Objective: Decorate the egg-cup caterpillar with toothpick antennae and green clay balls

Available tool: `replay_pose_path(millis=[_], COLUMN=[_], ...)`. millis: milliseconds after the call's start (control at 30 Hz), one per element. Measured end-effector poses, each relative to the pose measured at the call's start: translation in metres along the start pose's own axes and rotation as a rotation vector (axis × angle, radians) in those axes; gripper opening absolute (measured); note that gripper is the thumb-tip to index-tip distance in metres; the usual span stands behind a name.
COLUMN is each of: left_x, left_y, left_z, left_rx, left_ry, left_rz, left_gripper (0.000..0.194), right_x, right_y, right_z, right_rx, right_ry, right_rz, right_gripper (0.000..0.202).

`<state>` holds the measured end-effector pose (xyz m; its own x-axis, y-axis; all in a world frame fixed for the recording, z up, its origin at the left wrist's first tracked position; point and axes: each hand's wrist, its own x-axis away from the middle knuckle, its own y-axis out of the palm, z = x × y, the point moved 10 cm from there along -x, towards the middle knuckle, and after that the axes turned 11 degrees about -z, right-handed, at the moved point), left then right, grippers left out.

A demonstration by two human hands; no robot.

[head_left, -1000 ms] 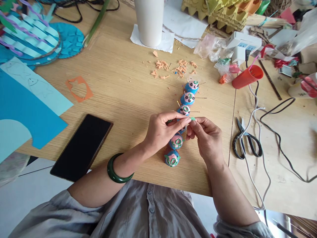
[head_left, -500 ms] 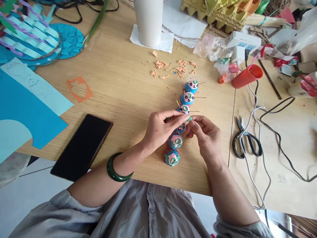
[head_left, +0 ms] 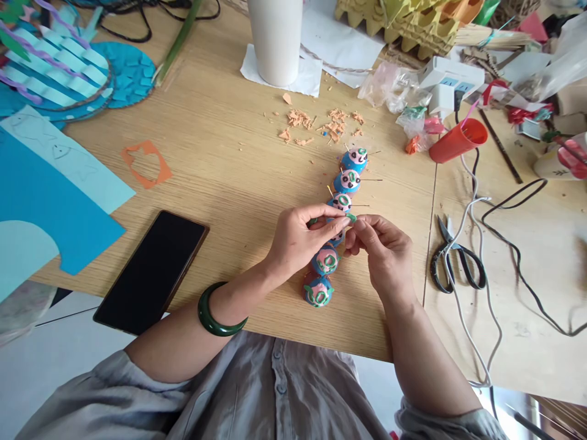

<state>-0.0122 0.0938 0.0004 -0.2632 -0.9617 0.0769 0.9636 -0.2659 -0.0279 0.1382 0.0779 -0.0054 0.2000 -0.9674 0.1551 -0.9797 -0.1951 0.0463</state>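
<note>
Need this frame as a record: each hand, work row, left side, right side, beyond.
left hand: pinches green bit
right hand: fingertips at the bit; contact unclear
row: six blue domes, pink-topped, partly hidden by left hand
left side: phone, screen dark
right side: scissors, red cup
beyond: orange shavings

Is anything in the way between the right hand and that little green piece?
Nothing visible is. The left hand pinches the green piece, with the right hand's fingertips right beside it. The row of blue figures lies below, not between.
</note>
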Motion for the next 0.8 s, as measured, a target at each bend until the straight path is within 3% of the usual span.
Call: replay_pose_path(millis=[133,367,467,800], left_x=[0.000,0.000,0.001,-0.002], left_y=[-0.005,0.004,0.002,0.002], left_z=[0.003,-0.002,-0.001,-0.004], left_rx=[-0.013,0.001,0.016,0.020], left_ry=[0.015,-0.015,0.002,-0.032], left_rz=[0.038,-0.049,-0.023,-0.032], left_gripper=[0.025,0.033,0.035,0.031], right_x=[0.000,0.003,0.004,0.002], right_y=[-0.002,-0.003,-0.007,-0.003], right_z=[-0.006,-0.013,-0.012,-0.009], right_rx=[-0.017,0.025,0.043,0.012], right_ry=[-0.036,-0.073,-0.067,-0.056], right_rz=[0.034,0.080,0.109,0.062], right_gripper=[0.023,0.023,0.022,0.025])
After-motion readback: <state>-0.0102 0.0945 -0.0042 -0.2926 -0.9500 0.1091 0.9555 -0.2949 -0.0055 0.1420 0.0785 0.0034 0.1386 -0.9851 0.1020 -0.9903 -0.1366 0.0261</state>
